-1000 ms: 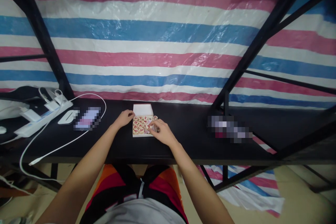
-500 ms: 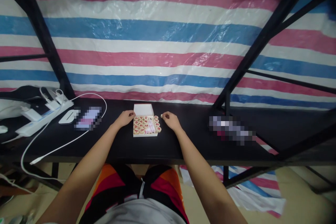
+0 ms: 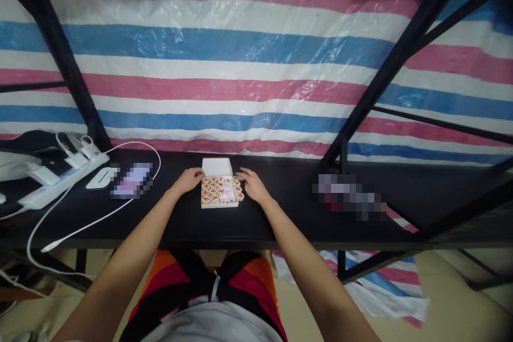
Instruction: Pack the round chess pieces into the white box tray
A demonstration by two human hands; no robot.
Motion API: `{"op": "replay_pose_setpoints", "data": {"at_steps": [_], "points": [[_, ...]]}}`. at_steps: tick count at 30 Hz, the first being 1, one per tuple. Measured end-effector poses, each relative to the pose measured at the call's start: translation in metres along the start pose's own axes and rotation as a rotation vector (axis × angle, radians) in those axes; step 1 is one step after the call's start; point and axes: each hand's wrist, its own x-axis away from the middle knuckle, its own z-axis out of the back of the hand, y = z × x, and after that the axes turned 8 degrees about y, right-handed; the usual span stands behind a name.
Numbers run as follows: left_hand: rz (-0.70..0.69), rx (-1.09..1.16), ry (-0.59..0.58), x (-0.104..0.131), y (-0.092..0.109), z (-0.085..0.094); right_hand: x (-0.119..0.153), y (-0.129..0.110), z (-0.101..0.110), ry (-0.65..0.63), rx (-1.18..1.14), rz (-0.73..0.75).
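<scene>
An open white box (image 3: 219, 205) lies on the black table, its lid raised at the back. Inside are round Chinese chess pieces (image 3: 214, 191) with red characters, laid in rows, and a patch of white-and-pink paper (image 3: 227, 192) shows at the right. More pieces (image 3: 239, 190) line the box's right side in a column. My left hand (image 3: 189, 179) has its fingers closed at the box's back left corner. My right hand (image 3: 255, 186) reaches to the top of the column, thumb and fingers around a chess piece, partly hidden.
To the left lie a white power strip (image 3: 56, 184) with plugs, a white cable (image 3: 86, 224), a flat white object (image 3: 100, 178) and a blurred phone-like item (image 3: 132, 180). Another blurred item (image 3: 348, 195) sits at the right. Black frame bars (image 3: 366, 91) and a striped plastic sheet (image 3: 224, 43) stand behind.
My right hand has moved left with a chess piece, from beside the column to its top end. My left hand stays at the box corner. The view has shifted slightly.
</scene>
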Motion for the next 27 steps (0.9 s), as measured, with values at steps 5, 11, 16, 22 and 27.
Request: {"op": "replay_pose_setpoints", "data": {"at_steps": [5,11,16,22,27], "points": [[-0.001,0.010,-0.004,0.000,-0.001,0.000,0.000,-0.002,0.003,-0.063,-0.028,0.026],[-0.006,-0.002,0.000,-0.001,-0.001,-0.001,0.001,0.001,0.004,-0.009,-0.125,-0.019],[0.000,0.000,-0.001,-0.001,-0.001,-0.001,0.003,0.003,0.006,0.042,-0.212,-0.077],[0.002,-0.011,-0.002,-0.001,-0.002,-0.001,0.005,-0.002,0.010,0.125,-0.217,-0.151],[0.009,-0.009,-0.003,-0.002,-0.001,-0.001,0.009,-0.029,0.018,0.132,-0.169,-0.075]]}}
